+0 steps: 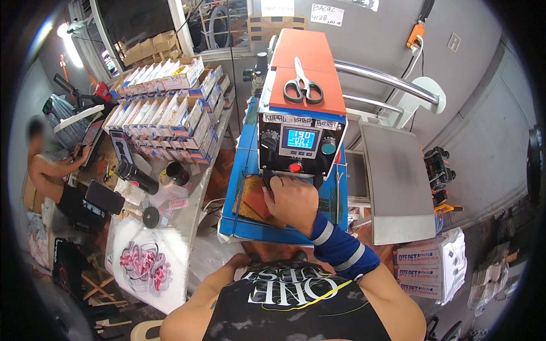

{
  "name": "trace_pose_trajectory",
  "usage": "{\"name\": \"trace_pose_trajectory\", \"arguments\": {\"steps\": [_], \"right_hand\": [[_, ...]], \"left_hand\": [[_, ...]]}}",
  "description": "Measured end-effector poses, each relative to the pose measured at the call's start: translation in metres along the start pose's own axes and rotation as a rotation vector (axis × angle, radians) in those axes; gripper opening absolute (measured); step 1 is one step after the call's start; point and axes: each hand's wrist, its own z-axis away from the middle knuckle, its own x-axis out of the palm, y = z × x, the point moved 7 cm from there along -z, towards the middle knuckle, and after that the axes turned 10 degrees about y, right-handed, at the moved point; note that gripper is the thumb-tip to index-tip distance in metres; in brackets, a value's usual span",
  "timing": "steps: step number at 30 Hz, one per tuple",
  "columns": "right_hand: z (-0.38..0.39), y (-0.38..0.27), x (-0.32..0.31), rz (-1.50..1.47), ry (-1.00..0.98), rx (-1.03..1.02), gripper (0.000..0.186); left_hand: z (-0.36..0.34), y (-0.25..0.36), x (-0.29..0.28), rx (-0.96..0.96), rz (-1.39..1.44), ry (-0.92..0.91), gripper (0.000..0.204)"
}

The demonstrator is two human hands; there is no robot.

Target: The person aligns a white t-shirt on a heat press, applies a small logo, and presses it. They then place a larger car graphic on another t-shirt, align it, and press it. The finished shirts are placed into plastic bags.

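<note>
My right hand (pixel 293 196), its wrist in a blue sleeve with grey bands, is closed on the black handle (pixel 319 179) at the front of a heat press (pixel 331 128). The press has a lit display (pixel 300 140) and a red button (pixel 295 167). Beneath the hand, a brown-orange pad (pixel 242 207) with a reddish piece (pixel 256 200) lies on a blue surface (pixel 242 224). Black-handled scissors (pixel 303 85) rest on the orange-red sheet atop the press. My left arm hangs low beside my body, its hand (pixel 240 260) small and dim, fingers unclear.
A grey flat plate (pixel 398 176) stands to the right, below chrome bars (pixel 387 79). White boxes (pixel 429 264) sit at lower right. On the left table (pixel 190 213) are stacked file-like boxes (pixel 165 119), a dark bottle (pixel 136 177) and pink-printed film (pixel 145 264). Another person (pixel 48 165) works far left.
</note>
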Motion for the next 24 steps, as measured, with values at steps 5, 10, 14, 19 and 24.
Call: {"name": "trace_pose_trajectory", "arguments": {"steps": [5,10,14,19,24], "right_hand": [[0.000,-0.001,-0.001,-0.004,0.008,-0.026,0.024],[0.001,0.000,-0.001,0.007,0.013,-0.054,0.023],[-0.001,0.001,-0.002,-0.006,0.020,-0.056,0.025],[-0.001,0.009,-0.009,-0.019,-0.029,-0.061,0.027],[0.012,0.038,-0.034,0.062,-0.061,-0.061,0.026]], "left_hand": [[-0.004,0.000,0.020,0.115,-0.283,-0.160,0.020],[-0.003,0.001,0.022,0.042,-0.186,-0.141,0.028],[0.008,-0.004,0.028,-0.043,-0.124,-0.155,0.029],[0.009,-0.010,0.016,-0.120,-0.123,0.068,0.030],[0.013,-0.011,-0.017,-0.377,-0.006,0.504,0.031]]}}
